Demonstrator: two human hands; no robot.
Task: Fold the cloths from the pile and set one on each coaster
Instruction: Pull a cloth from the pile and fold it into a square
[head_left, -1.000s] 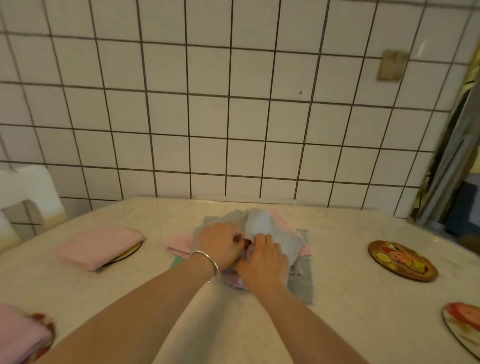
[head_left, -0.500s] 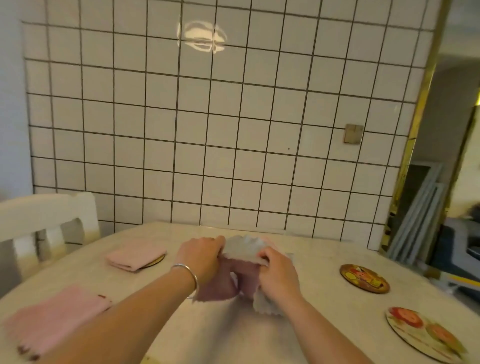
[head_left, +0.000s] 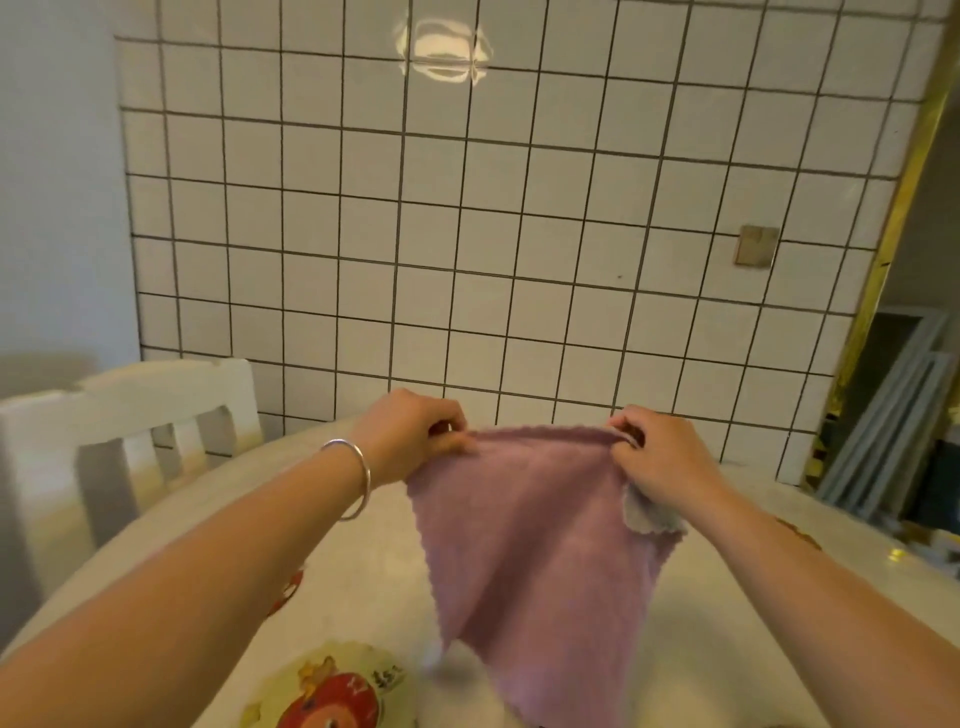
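We pinch the top corners of the purple cloth (head_left: 535, 540), left hand (head_left: 415, 436) and right hand (head_left: 660, 457), so it hangs flat over the worktop (head_left: 374, 566), ready for folding.

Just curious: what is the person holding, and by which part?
A purple cloth, pinched along its top edge by the left hand and right hand.

The table (head_left: 363, 582) has a pale, marble-like top with a rounded edge. A coaster (head_left: 332, 693) with a red cartoon print lies on it at the near side. Another coaster (head_left: 797, 532) shows partly at the right, behind an arm.
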